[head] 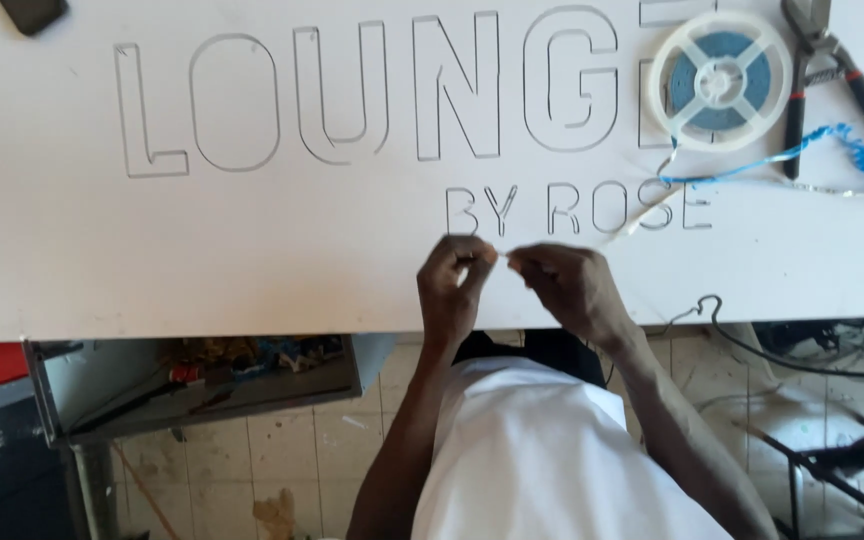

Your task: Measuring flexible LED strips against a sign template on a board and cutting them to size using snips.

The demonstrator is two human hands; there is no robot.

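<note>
A large white board [202,250] with outlined letter shapes cut into it lies in front of me. Both my hands are over its near edge. My left hand [455,283] and my right hand [567,285] pinch the two ends of a thin white strip [504,253] stretched between their fingertips. The strip runs on past my right hand, up and to the right [644,215], toward a white reel [720,80] wound with blue-backed strip at the board's far right.
Red-handled pliers [842,75] and curls of blue peeled backing [832,150] lie beside the reel. A dark object [32,12] sits at the far left corner. Below the board, an open metal drawer [202,380] holds small parts. Cables [752,350] lie on the tiled floor at right.
</note>
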